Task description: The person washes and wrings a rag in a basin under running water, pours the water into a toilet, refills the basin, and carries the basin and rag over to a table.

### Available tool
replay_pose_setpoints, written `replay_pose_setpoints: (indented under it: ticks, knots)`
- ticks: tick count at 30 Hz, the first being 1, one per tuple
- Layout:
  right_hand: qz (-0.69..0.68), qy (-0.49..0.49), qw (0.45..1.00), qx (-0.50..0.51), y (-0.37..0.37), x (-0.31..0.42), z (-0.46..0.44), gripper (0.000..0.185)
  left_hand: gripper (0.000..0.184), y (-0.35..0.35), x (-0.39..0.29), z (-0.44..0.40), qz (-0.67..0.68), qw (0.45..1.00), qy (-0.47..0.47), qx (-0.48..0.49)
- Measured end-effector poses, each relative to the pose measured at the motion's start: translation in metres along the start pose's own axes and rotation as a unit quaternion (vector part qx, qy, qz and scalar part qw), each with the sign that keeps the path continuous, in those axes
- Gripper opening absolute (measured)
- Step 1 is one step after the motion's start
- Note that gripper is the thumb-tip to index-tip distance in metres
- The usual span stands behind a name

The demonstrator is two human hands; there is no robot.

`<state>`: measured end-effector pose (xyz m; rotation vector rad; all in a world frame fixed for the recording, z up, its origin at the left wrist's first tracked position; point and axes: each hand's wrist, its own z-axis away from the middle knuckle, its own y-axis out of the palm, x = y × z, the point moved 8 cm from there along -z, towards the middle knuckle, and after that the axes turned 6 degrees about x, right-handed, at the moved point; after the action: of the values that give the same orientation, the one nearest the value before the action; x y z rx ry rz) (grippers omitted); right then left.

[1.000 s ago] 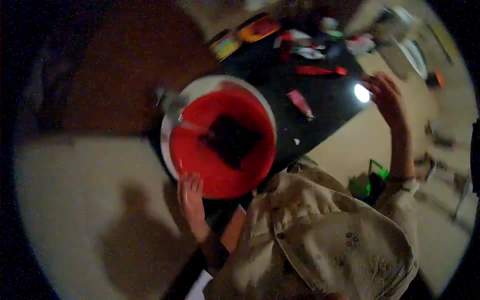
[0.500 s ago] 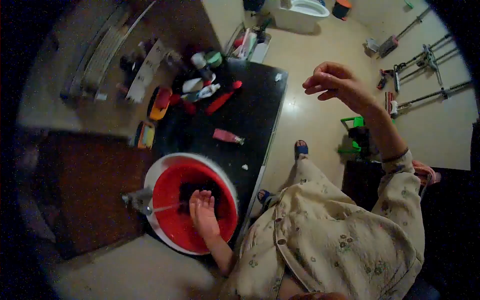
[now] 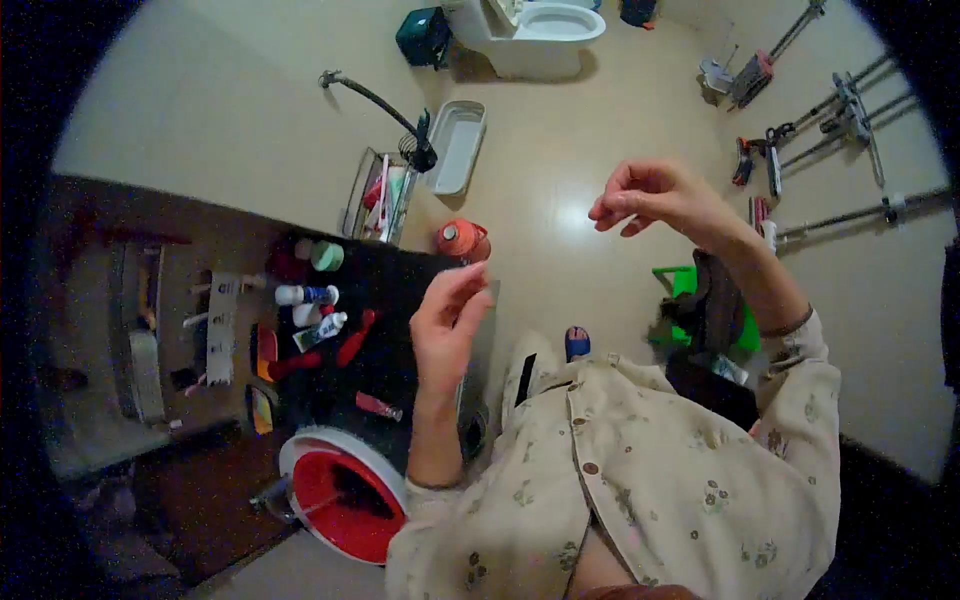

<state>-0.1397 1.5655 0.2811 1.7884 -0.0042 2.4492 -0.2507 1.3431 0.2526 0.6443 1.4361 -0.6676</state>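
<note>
My left hand (image 3: 450,325) is raised above the right edge of the black counter (image 3: 390,270), its fingers loosely bent and the thumb apart. Nothing shows in it. Out over the floor hangs my right hand (image 3: 655,200), empty, with curved fingers and a gap between thumb and fingertips. The red basin (image 3: 325,500) with its white rim lies below and left of my left hand, with a metal tap (image 3: 272,500) beside it. A pink tube (image 3: 378,405) lies on the counter nearest the basin. Just beyond my left fingertips stands an orange-red bottle (image 3: 462,240).
Toothpaste tubes (image 3: 322,330), a red brush-like item (image 3: 356,338) and a green-lidded jar (image 3: 327,256) crowd the counter. A toilet (image 3: 560,22) stands at the back. Mops (image 3: 860,120) lean on the right wall, near a green stool (image 3: 682,282). A white tub (image 3: 458,150) is on the floor.
My left hand has come up out of the basin, away from the water stream. The view has swung so the basin sits lower and more floor shows. My right hand stays raised.
</note>
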Motion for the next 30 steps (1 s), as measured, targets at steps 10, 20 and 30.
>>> replay_pose_setpoints:
  ticks: [10, 20, 30]
  knots:
    - [-0.026, -0.004, 0.999, -0.038, -0.174, 0.01, -0.128, 0.019, 0.02, 0.143, -0.016, -0.289, -0.178, 0.955, 0.163, 0.17]
    - [-0.255, 0.003, 0.96, -0.112, -0.365, 0.035, -0.238, 0.055, 0.005, 0.187, 0.004, -0.548, -0.113, 0.965, 0.056, 0.23]
    - [-0.362, -0.049, 0.923, -0.119, -0.637, 0.005, -0.34, 0.059, 0.007, 0.275, 0.079, -0.83, -0.119, 0.961, -0.011, 0.248]
